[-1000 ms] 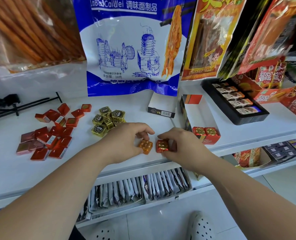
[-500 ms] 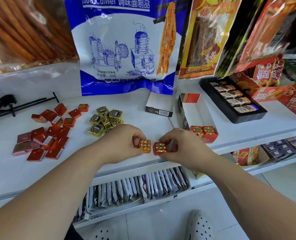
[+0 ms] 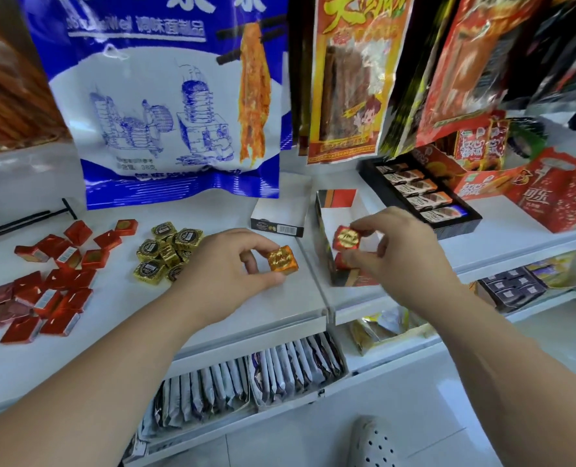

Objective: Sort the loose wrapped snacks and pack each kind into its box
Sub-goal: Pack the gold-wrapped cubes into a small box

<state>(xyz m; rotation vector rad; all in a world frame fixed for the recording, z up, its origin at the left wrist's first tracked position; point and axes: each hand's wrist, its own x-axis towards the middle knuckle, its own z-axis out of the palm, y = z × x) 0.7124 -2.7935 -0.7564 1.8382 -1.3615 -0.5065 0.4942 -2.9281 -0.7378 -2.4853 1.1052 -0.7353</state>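
Here, at the left end of the white shelf, a loose scatter of red wrapped squares lies flat and reaches toward the front edge. Just right of them, and apart from them, sits a tight heap of gold-and-black wrapped snacks. The left hand is just right of that heap, with its wrist over the shelf's front edge. Its thumb and forefinger are curled and pinch an orange-gold wrapped snack, which sticks out on the hand's right side. Whether that snack touches the shelf cannot be told. Behind it, toward the back edge, a small white box stands under a hanging blue bag.

Past the seam in the shelf, an open red-and-black box runs from back to front, its near end close to the front edge. The right hand is over this box. Its thumb and fingertips pinch a red wrapped snack with a gold seal, held tilted at the hand's left side, above the box's white floor. Under it, more red snacks in the box lie at the near end, partly hidden by the fingers. The two held snacks are apart, with the box's left wall between them. Farther right, toward the back, sits a black tray of wrapped bars.
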